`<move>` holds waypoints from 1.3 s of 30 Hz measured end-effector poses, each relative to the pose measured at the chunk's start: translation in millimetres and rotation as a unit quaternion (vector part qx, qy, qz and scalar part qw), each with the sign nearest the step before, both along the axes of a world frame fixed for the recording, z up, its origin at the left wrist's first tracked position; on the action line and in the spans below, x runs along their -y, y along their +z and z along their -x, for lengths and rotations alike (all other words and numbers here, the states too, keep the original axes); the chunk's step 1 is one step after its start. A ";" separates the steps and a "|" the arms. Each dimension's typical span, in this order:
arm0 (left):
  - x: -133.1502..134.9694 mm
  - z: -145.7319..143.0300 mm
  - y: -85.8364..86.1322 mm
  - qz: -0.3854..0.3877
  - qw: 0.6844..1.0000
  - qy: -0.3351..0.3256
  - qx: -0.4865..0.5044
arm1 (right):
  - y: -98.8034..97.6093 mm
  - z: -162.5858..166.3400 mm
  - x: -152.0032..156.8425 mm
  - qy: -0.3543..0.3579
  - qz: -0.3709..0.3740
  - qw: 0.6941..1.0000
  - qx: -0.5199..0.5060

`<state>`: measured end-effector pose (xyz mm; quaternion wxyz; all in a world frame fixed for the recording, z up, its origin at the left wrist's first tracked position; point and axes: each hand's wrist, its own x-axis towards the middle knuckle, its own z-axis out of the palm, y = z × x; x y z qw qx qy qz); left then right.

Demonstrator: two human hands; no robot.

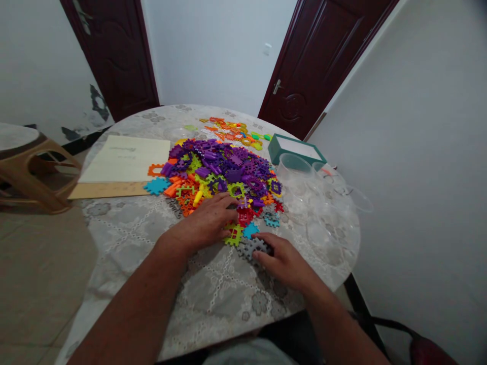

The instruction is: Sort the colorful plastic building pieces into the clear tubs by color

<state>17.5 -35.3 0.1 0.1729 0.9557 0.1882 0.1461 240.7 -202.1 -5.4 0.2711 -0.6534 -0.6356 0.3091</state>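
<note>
A heap of plastic interlocking building pieces [238, 159], mostly purple, spreads over the middle of the table. My left hand [209, 220] reaches palm down onto its near edge, fingers apart and slightly bent. By those fingertips lie a red piece [245, 215] and a yellow-green window piece [234, 234]. My right hand [285, 257] grips grey notched pieces [254, 248] between thumb and fingers, low over the cloth. Just beyond them is a flat blue piece [251, 230]. How many grey pieces the right hand holds is partly hidden.
Clear plastic tubs [294, 165] and lids stand at the right, beside a green-and-white box [294, 149]. Orange and yellow pieces [228, 131] lie at the back. Papers [125, 157] rest at the left on the patterned tablecloth [224, 289]. A stool [38, 167] is beyond the left edge.
</note>
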 end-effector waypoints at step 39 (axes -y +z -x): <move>-14.0 -0.2 -2.1 0.012 1.000 0.004 0.012 | 4.1 21.4 16.1 -0.081 -0.045 0.995 -0.020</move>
